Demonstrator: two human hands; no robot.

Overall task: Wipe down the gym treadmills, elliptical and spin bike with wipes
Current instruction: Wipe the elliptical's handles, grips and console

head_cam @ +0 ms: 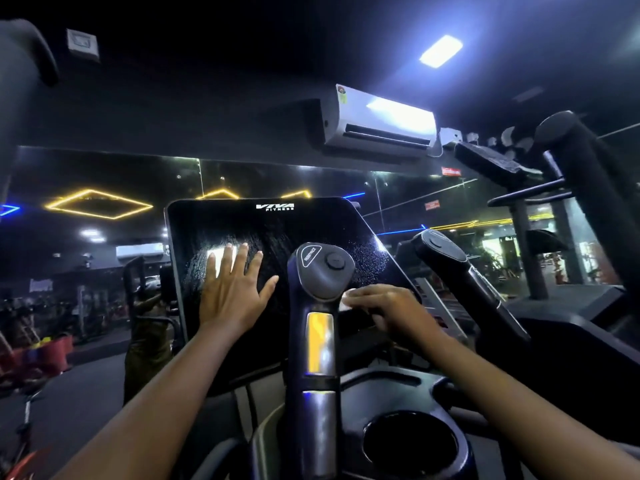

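Note:
The elliptical's black console screen [277, 230], marked VIVA FITNESS, stands in front of me with wet streaks and droplets on it. My left hand [232, 289] lies flat on the screen's left half, fingers straight and spread. A bright white patch [218, 254] shows under its fingertips; I cannot tell if it is glare or a wipe. My right hand [388, 306] sits at the screen's lower right edge with its fingers curled. A small white piece, apparently a wipe [348, 301], shows at its fingertips.
A handlebar post with a resistance knob [322, 271] rises between my arms, and a second handle [446, 251] stands to the right. A cup holder [412, 441] sits low in the console tray. Another machine's frame [585, 188] is at the right, with a mirror wall and air conditioner [381, 119] ahead.

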